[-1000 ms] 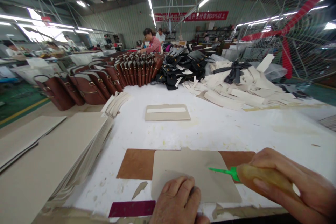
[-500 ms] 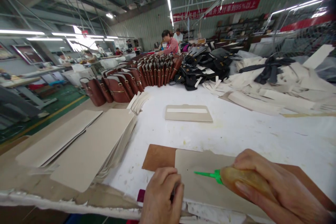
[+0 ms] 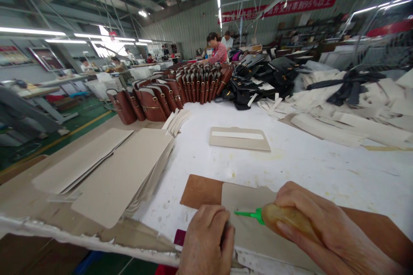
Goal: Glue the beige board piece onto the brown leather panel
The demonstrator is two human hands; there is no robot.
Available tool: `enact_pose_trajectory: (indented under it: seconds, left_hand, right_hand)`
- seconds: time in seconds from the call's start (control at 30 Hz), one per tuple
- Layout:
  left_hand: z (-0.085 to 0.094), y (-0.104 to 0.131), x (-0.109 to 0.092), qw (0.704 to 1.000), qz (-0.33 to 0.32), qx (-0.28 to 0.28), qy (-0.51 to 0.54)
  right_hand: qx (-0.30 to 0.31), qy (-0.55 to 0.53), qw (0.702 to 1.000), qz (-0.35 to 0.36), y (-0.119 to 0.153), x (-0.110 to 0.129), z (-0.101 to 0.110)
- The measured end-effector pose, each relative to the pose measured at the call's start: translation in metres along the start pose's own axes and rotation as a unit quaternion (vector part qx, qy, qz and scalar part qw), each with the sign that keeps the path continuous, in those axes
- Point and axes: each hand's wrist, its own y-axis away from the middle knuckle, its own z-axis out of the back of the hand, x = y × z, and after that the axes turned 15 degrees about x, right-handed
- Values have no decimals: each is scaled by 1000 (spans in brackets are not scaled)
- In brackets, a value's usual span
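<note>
Left hand (image 3: 206, 240): curled, pressing the grey card (image 3: 248, 210) at the table's (image 3: 290, 159) near edge.
Right hand (image 3: 322, 227): wrapped around the glue bottle (image 3: 287, 219).
Change: green nozzle (image 3: 247, 214) has slid left toward the left hand's fingers; card sits on the brown panel (image 3: 200, 191).

1. Your glue bottle (image 3: 288, 219) is yellowish and see-through, lying almost flat, its green tip (image 3: 248, 214) pointing left.
2. The grey card (image 3: 251, 223) lies flat under the tip.
3. A brown leather piece (image 3: 200, 191) lies flat beneath the card.
</note>
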Motion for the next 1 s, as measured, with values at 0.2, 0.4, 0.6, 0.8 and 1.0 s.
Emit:
enact_pose_trajectory:
  seconds: [0.2, 0.4, 0.6, 0.8, 1.0]
  left_hand:
    - [-1, 0, -1, 1000, 7, 4, -1]
    - [0, -1, 0, 1000, 10, 16, -12]
    - [1, 0, 0, 1000, 9, 12, -11]
    - [-2, 0, 0, 1000, 14, 11, -10]
    - [-1, 0, 1, 1000, 9, 8, -18]
  right_hand:
    - [-22, 43, 998, 49, -13, 5, 0]
    - [-51, 100, 992, 62, -20, 12, 8]
    - [-75, 106, 991, 40, -11, 13, 13]
    - [-47, 81, 995, 43, -9, 14, 10]
    - [-38, 77, 995, 56, -19, 13, 5]
